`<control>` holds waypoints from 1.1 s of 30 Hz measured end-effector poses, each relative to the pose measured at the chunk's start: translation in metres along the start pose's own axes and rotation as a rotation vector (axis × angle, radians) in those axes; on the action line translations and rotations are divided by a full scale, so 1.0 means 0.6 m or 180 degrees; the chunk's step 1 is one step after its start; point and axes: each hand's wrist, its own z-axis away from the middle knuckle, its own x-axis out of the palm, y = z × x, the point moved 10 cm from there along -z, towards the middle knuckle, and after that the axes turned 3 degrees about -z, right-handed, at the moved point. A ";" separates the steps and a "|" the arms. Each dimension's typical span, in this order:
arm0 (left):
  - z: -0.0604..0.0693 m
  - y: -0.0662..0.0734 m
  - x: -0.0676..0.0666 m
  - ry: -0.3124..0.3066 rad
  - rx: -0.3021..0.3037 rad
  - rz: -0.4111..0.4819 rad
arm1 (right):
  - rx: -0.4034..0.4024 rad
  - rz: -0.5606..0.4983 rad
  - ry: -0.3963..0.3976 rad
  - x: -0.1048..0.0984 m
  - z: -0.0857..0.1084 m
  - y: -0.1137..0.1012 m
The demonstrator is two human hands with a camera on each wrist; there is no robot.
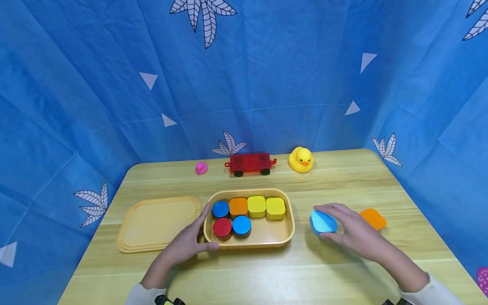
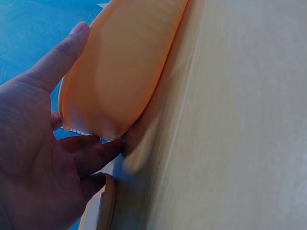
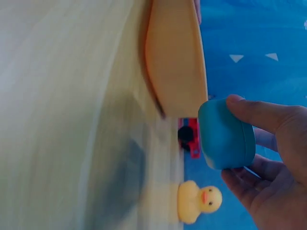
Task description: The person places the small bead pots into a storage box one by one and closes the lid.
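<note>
My left hand (image 1: 189, 242) grips the left end of a tan, rounded rectangular box (image 1: 253, 244), thumb at its front rim and fingers round the left side. In the box stand two blue round blocks (image 1: 242, 225), a red round block (image 1: 222, 228), an orange rounded-square block (image 1: 238, 206) and two yellow rounded-square blocks (image 1: 275, 207). To the right of the box, my right hand (image 1: 354, 231) pinches a light blue rounded-square block (image 3: 225, 134) between thumb and fingers, raised above the table. An orange rounded-square block (image 1: 373, 218) lies on the table beyond that hand, partly hidden by it.
A tan lid-like tray (image 1: 164, 222) lies flat left of the box. Along the back edge stand a small pink duck (image 1: 201, 168), a red toy wagon (image 1: 250, 163) and a yellow duck (image 1: 301, 159). Blue patterned cloth (image 1: 286, 76) hangs behind the wooden table (image 1: 267, 279).
</note>
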 end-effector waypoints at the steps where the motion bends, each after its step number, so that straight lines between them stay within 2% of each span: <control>1: 0.000 0.000 0.000 0.0000 -0.0004 0.0003 | -0.0003 -0.0040 -0.0011 0.002 -0.005 -0.003; 8: 0.000 0.002 0.001 -0.0012 -0.0003 0.0056 | -0.0215 -0.0294 -0.0048 0.020 -0.043 -0.037; 14: 0.000 0.003 -0.001 -0.0012 -0.0009 0.0068 | -0.0263 -0.0495 -0.0050 0.043 -0.075 -0.064; 28: 0.000 0.003 0.001 -0.0016 0.0007 0.0073 | -0.0164 -0.0620 -0.0330 0.124 -0.126 -0.105; 33: 0.000 0.004 0.000 -0.0019 -0.0018 0.0109 | -0.0210 -0.0526 -0.0365 0.144 -0.139 -0.112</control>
